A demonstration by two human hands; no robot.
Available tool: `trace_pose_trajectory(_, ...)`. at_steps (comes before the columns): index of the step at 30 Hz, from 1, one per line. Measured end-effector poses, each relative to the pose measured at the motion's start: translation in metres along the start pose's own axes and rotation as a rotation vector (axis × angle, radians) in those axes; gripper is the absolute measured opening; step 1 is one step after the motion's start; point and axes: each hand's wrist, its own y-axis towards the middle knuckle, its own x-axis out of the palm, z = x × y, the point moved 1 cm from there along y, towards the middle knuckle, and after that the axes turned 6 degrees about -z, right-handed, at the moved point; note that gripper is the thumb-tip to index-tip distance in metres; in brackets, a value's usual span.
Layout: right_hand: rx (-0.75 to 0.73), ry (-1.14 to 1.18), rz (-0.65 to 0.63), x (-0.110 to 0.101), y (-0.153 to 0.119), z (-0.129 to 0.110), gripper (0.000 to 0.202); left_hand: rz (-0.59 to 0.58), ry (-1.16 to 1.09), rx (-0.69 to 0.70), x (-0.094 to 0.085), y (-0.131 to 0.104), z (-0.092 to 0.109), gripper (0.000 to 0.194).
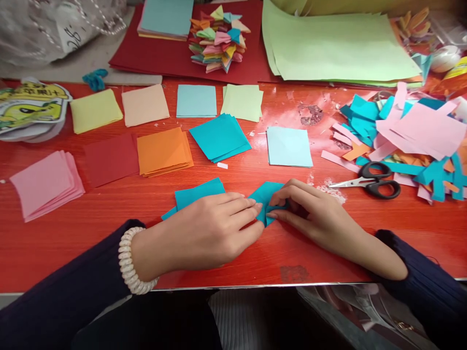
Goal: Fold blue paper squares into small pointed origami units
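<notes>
A partly folded teal paper lies on the red table between my two hands. My left hand rests palm down, its fingers held together with their tips on the paper's left side. Thumb and index finger of my right hand pinch the paper's right part, where a fold shows. Beneath and behind my left hand sit more teal paper squares, partly covered by it. Just beyond the hands are a teal stack and a pale blue stack.
Black-handled scissors lie right of my right hand, beside a heap of paper scraps. Pink, red and orange squares lie left. A multicoloured folded-paper piece stands at the back near large green sheets.
</notes>
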Motion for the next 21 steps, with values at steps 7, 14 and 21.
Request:
trace_pose_trajectory(7, 0.003, -0.028, 0.011, 0.001, 0.001, 0.001, 0.007, 0.013, 0.089, 0.035, 0.001, 0.0, 0.004, 0.027)
trace_pose_trajectory(14, 0.067, -0.049, 0.045, 0.002, -0.001, 0.003, 0.011, 0.038, 0.162, 0.055, 0.003, 0.001, 0.008, 0.024)
trace_pose_trajectory(21, -0.423, -0.278, -0.033, -0.008, -0.015, 0.008, 0.024, 0.044, 0.134, 0.044, 0.003, 0.0, 0.008, 0.021)
